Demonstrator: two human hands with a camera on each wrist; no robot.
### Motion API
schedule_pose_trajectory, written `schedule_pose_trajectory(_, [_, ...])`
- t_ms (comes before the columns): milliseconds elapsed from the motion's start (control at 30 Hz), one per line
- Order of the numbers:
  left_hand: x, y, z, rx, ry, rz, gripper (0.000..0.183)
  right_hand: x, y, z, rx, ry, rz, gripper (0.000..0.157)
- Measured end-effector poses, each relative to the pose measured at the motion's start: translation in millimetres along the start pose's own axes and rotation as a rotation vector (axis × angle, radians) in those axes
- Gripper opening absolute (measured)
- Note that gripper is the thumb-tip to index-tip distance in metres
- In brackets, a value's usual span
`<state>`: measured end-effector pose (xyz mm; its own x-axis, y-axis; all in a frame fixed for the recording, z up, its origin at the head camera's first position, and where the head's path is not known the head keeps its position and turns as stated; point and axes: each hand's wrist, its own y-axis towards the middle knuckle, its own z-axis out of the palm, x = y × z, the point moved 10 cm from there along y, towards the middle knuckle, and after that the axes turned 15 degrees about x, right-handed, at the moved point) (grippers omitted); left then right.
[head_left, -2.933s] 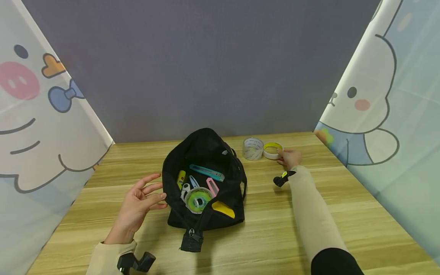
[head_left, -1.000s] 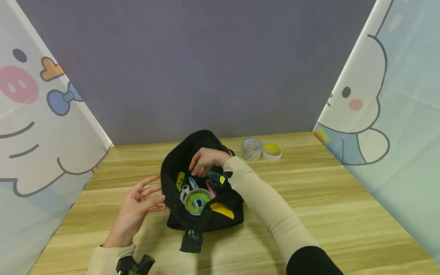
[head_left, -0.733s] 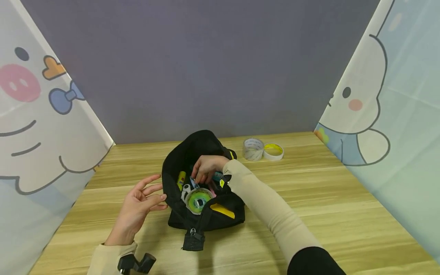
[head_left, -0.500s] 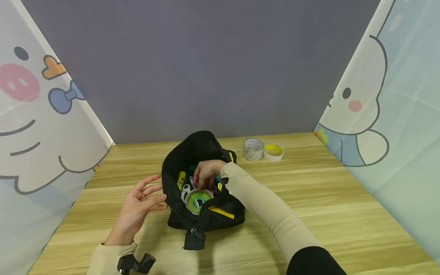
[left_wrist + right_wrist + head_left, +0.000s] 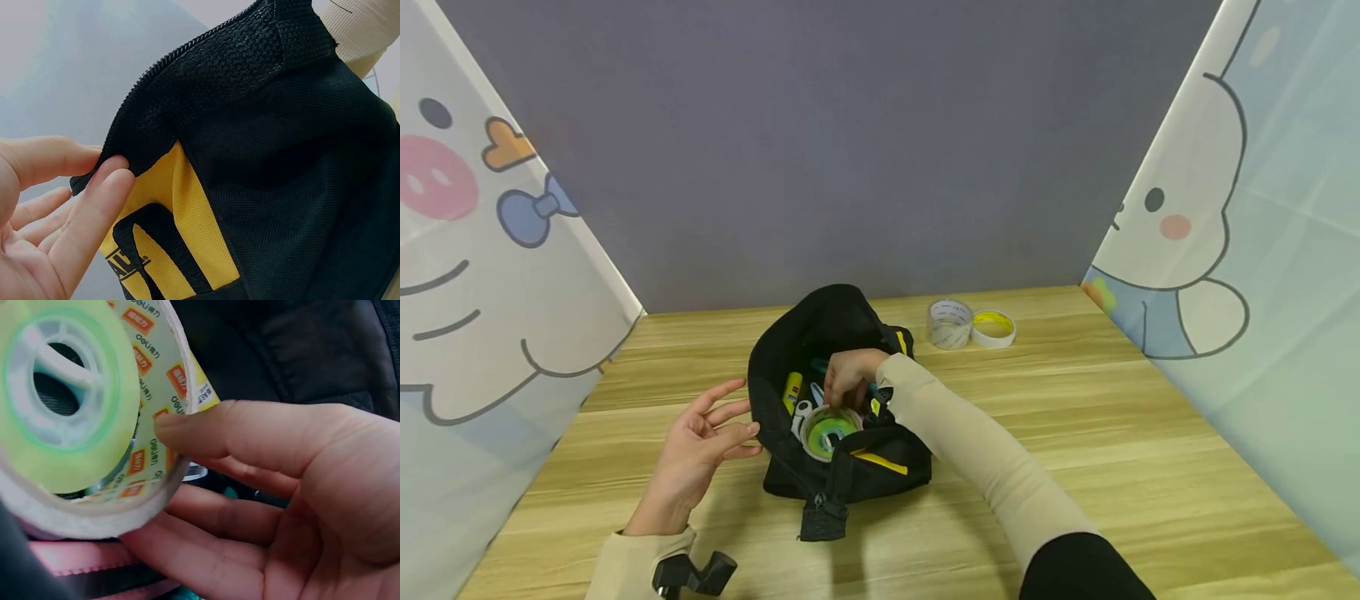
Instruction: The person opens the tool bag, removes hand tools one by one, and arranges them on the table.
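A black zip bag (image 5: 769, 371) with yellow patches stands gaping on the table. My left hand (image 5: 696, 454) holds its left rim; in the left wrist view the zip edge is between thumb and fingers. Inside the bag, my right hand (image 5: 852, 372) pinches a wide tape roll (image 5: 94, 522), thumb on its printed inner wall and fingers beneath its outside. Nested within that roll is a smaller green tape roll (image 5: 119, 369). Around them lie a yellow glue stick (image 5: 792, 392), a white-handled tool (image 5: 801, 413) and a pink utility knife (image 5: 81, 555), partly hidden.
Right of the bag, a clear tape roll (image 5: 950, 325) and a white tape roll (image 5: 994, 340) with a yellow core sit side by side on the wooden table (image 5: 1075, 433). A grey panel (image 5: 880, 167) rises behind, with printed cloth at both sides.
My right hand has left the white tape roll, moved left into the bag, lowered and taken hold of the wide tape roll's rim. The left hand has stayed at the bag's rim.
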<state>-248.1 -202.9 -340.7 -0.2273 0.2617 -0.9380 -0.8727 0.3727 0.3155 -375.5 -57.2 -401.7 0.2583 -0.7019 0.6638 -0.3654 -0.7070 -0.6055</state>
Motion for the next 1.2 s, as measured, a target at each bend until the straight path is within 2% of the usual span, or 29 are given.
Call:
schedule_pose_trajectory(233, [-1.0, 0.5, 0.5, 0.000, -0.014, -0.004, 0.057, 4.1, -3.2, -10.2, -0.029, 0.015, -0.031, 0.012])
schedule_pose_trajectory(367, [-1.5, 0.5, 0.6, 0.002, -0.021, 0.001, 0.057, 8.8, -6.7, -15.4, -0.029, 0.061, -0.045, 0.006])
schedule_pose_trajectory(567, [-1.8, 0.5, 0.9, 0.009, -0.018, 0.004, 0.056, 16.3, -17.5, -24.8, -0.044, 0.130, -0.065, 0.005])
schedule_pose_trajectory(900, [-1.0, 1.0, 1.1, 0.002, -0.016, -0.011, 0.055, 27.0, -44.4, -50.0, -0.125, 0.214, -0.141, 0.009])
schedule_pose_trajectory(1200, [-1.4, 1.0, 2.1, -0.002, -0.018, -0.009, 0.055, 41.3, -78.0, -69.2, -0.198, 0.222, -0.204, 0.012])
